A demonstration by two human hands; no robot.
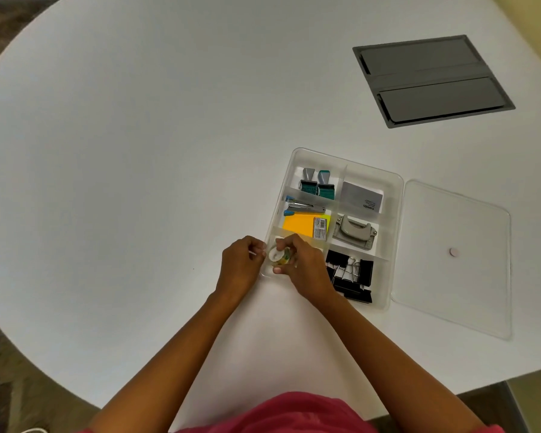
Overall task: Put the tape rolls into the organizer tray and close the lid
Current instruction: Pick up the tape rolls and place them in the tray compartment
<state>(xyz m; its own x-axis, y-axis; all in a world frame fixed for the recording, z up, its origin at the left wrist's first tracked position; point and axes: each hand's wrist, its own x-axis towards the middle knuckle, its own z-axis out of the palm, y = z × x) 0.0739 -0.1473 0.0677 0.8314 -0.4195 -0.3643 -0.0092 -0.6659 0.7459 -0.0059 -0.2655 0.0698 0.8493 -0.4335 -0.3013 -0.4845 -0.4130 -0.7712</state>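
Note:
A clear plastic organizer tray point(395, 195) with several compartments sits on the white table. Its clear lid point(456, 276) lies flat on the table just to the right of it. Over the tray's near-left compartment my right hand point(300, 264) grips a small tape roll point(278, 255) with a white core and a yellow-green pattern. My left hand point(241, 264) is at the tray's left wall, its fingertips pinched at the roll's left side. I cannot tell whether the roll rests on the compartment floor. No other tape roll shows.
The tray holds two stamps point(317, 182), a stapler point(303, 207), orange sticky notes point(299, 225), a grey card box point(361, 196), a hole punch point(353, 232) and black binder clips point(353, 276). A grey hatch point(431, 79) is set into the table at the far right.

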